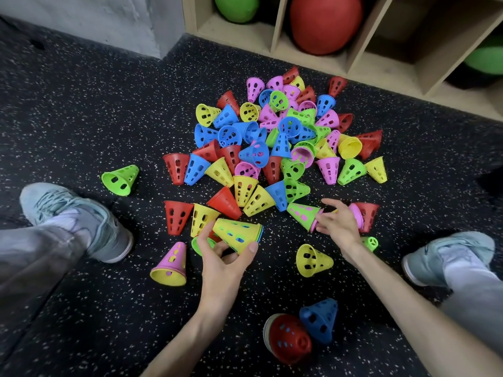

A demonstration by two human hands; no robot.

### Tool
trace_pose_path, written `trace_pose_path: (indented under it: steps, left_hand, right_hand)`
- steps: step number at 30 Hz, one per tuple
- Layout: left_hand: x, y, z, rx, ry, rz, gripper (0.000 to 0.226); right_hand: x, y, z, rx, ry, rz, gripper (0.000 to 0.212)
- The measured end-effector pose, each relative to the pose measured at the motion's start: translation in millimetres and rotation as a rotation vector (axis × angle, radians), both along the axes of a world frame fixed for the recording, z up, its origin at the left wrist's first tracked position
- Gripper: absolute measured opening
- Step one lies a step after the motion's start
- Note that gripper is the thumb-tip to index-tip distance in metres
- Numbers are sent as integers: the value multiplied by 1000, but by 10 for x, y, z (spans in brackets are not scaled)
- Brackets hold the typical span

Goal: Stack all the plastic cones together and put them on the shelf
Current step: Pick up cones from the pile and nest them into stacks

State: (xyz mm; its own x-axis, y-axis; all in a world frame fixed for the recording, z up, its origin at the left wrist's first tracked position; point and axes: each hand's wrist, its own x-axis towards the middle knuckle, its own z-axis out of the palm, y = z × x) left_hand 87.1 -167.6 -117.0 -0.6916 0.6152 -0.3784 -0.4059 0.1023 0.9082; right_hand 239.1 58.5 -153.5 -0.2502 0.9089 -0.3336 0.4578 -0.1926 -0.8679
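A heap of perforated plastic cones (275, 137) in red, blue, yellow, green and pink lies on the speckled floor in front of a wooden shelf (351, 61). My left hand (226, 257) grips a short stack of nested cones with a yellow one outermost (236, 234), held on its side. My right hand (337, 221) reaches with spread fingers to a green cone over a pink one (302, 214) at the heap's near edge; a firm grip cannot be seen. A red-topped stack (288, 338) and a blue cone (321, 319) lie close to me.
My two shoes (79, 216) (446, 254) frame the work area. Loose cones lie apart: green (121, 179) at left, pink-over-yellow (171, 265), yellow (313, 259). The shelf compartments hold a red ball (326, 23) and green balls (236, 6). A grey wall (95, 20) stands at far left.
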Motion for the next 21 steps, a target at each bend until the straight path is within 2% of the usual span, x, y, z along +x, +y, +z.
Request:
trace_pose_path:
  steps: [8, 16, 21]
  left_hand:
    - [12, -10, 53, 26, 5, -37, 83]
    - [41, -120, -12, 11, 11, -59, 83]
    - [36, -136, -27, -6, 20, -43, 84]
  right_hand:
    - [115, -83, 50, 21, -103, 14, 48]
    - [124, -271, 26, -76, -55, 90, 54]
    - [-73, -302, 25, -35, -77, 68, 51]
